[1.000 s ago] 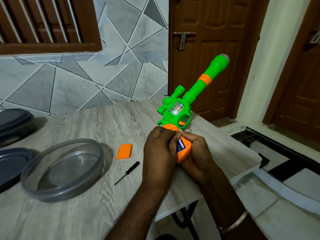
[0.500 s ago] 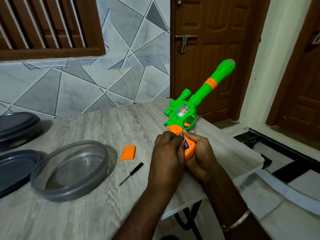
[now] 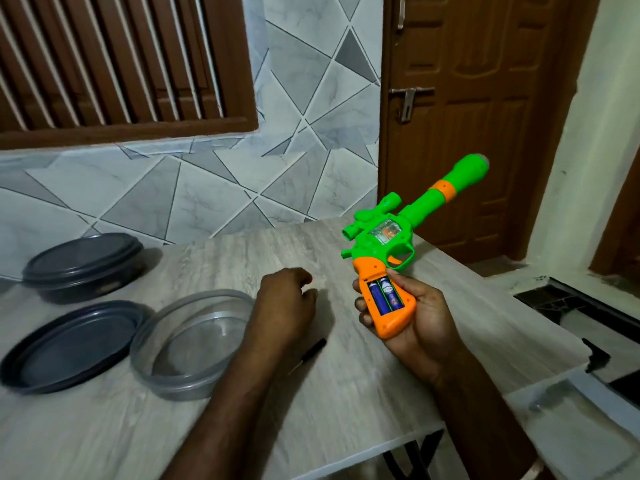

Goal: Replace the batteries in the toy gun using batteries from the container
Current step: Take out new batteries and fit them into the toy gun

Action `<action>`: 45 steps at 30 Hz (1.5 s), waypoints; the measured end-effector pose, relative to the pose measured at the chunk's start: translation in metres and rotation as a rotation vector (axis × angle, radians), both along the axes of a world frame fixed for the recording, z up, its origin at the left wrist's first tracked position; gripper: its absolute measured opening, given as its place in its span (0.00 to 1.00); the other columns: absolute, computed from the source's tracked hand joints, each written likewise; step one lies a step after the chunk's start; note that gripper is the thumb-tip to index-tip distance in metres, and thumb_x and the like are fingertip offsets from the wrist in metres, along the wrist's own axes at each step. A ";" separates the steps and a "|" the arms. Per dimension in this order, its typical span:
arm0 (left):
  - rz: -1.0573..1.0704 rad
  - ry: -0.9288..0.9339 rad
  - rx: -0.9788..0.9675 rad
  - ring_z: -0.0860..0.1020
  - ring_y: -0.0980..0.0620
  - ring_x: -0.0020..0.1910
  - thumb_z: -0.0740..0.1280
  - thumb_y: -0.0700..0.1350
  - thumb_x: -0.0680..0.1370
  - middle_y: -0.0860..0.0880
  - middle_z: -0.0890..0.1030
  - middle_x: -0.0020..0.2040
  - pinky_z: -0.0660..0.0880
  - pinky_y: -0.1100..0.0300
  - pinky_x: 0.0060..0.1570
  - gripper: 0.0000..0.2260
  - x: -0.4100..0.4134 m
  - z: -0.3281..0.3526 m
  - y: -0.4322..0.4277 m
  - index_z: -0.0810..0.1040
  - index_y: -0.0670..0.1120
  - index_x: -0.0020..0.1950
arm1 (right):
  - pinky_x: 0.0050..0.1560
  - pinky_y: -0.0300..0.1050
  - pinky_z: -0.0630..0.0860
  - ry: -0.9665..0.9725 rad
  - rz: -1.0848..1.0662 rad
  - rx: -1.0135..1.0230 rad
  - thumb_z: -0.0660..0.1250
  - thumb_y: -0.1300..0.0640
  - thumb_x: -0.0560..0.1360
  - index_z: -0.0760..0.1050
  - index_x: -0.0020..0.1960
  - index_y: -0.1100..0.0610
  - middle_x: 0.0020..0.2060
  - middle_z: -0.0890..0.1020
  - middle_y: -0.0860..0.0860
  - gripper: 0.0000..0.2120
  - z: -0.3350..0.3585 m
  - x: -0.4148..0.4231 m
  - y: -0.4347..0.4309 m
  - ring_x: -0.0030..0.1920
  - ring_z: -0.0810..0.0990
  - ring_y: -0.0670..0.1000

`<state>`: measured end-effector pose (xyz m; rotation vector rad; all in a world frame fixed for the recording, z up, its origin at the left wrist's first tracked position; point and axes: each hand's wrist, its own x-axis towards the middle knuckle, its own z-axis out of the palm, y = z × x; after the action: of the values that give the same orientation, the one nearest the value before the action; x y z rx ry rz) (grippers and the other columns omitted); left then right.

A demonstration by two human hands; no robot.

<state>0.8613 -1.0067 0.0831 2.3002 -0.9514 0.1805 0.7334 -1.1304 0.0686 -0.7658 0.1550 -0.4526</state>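
Observation:
My right hand [image 3: 420, 327] grips the orange handle of the green and orange toy gun [image 3: 384, 237], whose barrel points up and to the right, off the table. The handle's battery compartment is open and shows two blue batteries [image 3: 385, 295] lying side by side. My left hand [image 3: 287, 306] hovers low over the table to the left of the gun, with its fingers curled downward. The orange compartment cover is out of sight, presumably under that hand. The clear round container [image 3: 194, 344] stands left of my left forearm and looks empty.
A small black screwdriver [image 3: 311, 353] lies on the wooden table [image 3: 242, 258], partly under my left wrist. A dark lid [image 3: 69, 344] and a closed dark container [image 3: 83, 265] sit at the left. The table's edge runs just right of the gun.
My left hand has left the gun's handle and moved left, down over the spot where the orange cover lay. The open compartment with both batteries is now uncovered.

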 end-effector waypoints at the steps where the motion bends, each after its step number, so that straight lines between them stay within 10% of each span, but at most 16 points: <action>1: 0.032 -0.005 0.047 0.81 0.46 0.60 0.67 0.43 0.80 0.44 0.83 0.60 0.73 0.58 0.58 0.09 0.002 -0.004 0.001 0.82 0.47 0.59 | 0.29 0.44 0.76 -0.012 0.009 -0.007 0.56 0.53 0.80 0.76 0.62 0.67 0.44 0.81 0.61 0.20 0.001 0.002 0.003 0.34 0.78 0.54; 5: 0.100 -0.003 0.257 0.80 0.40 0.52 0.62 0.43 0.81 0.38 0.81 0.53 0.70 0.54 0.44 0.09 0.000 -0.008 0.001 0.77 0.38 0.51 | 0.28 0.44 0.76 -0.014 0.018 -0.009 0.59 0.53 0.76 0.76 0.60 0.68 0.45 0.81 0.62 0.21 0.002 0.012 0.012 0.35 0.79 0.55; 10: 0.065 -0.091 0.477 0.79 0.43 0.58 0.68 0.49 0.80 0.41 0.80 0.59 0.74 0.55 0.56 0.13 -0.005 -0.005 -0.001 0.76 0.42 0.58 | 0.28 0.44 0.76 0.012 0.008 0.003 0.60 0.53 0.75 0.77 0.59 0.68 0.44 0.82 0.62 0.21 -0.005 0.012 0.012 0.34 0.79 0.55; 18: 0.088 -0.017 0.311 0.76 0.44 0.62 0.65 0.47 0.81 0.43 0.78 0.63 0.74 0.53 0.58 0.15 0.002 -0.016 -0.005 0.72 0.44 0.66 | 0.28 0.45 0.76 -0.009 0.020 0.032 0.59 0.53 0.76 0.76 0.61 0.68 0.44 0.81 0.62 0.22 -0.005 0.009 0.014 0.34 0.78 0.56; 31: 0.148 -0.206 0.415 0.79 0.44 0.53 0.71 0.46 0.76 0.44 0.80 0.53 0.74 0.55 0.46 0.11 -0.016 -0.002 -0.013 0.68 0.47 0.44 | 0.27 0.43 0.76 -0.001 -0.025 0.047 0.56 0.54 0.80 0.76 0.59 0.68 0.43 0.81 0.61 0.20 -0.008 0.007 0.013 0.33 0.78 0.55; 36: 0.163 -0.211 0.032 0.81 0.44 0.47 0.65 0.48 0.79 0.45 0.84 0.47 0.70 0.55 0.41 0.07 -0.007 -0.003 -0.010 0.80 0.45 0.47 | 0.27 0.44 0.76 0.010 -0.056 0.047 0.59 0.53 0.76 0.76 0.59 0.69 0.43 0.81 0.62 0.21 -0.006 0.005 0.015 0.34 0.78 0.55; 41: -0.198 0.324 -0.653 0.84 0.50 0.34 0.68 0.31 0.75 0.49 0.84 0.33 0.84 0.54 0.41 0.10 -0.013 -0.005 -0.008 0.84 0.43 0.48 | 0.28 0.44 0.76 0.010 -0.111 0.057 0.60 0.53 0.77 0.74 0.62 0.69 0.44 0.80 0.63 0.22 -0.009 0.006 0.013 0.35 0.78 0.56; 45: -0.370 0.429 -0.738 0.86 0.46 0.44 0.66 0.25 0.75 0.42 0.86 0.43 0.84 0.55 0.47 0.19 -0.011 -0.010 -0.009 0.84 0.43 0.59 | 0.29 0.44 0.76 0.010 -0.147 0.067 0.58 0.53 0.80 0.74 0.63 0.69 0.42 0.81 0.61 0.21 -0.009 0.006 0.011 0.35 0.78 0.56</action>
<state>0.8508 -1.0160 0.0727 1.3864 -0.8727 -0.1062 0.7391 -1.1197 0.0599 -0.6931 0.2360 -0.5802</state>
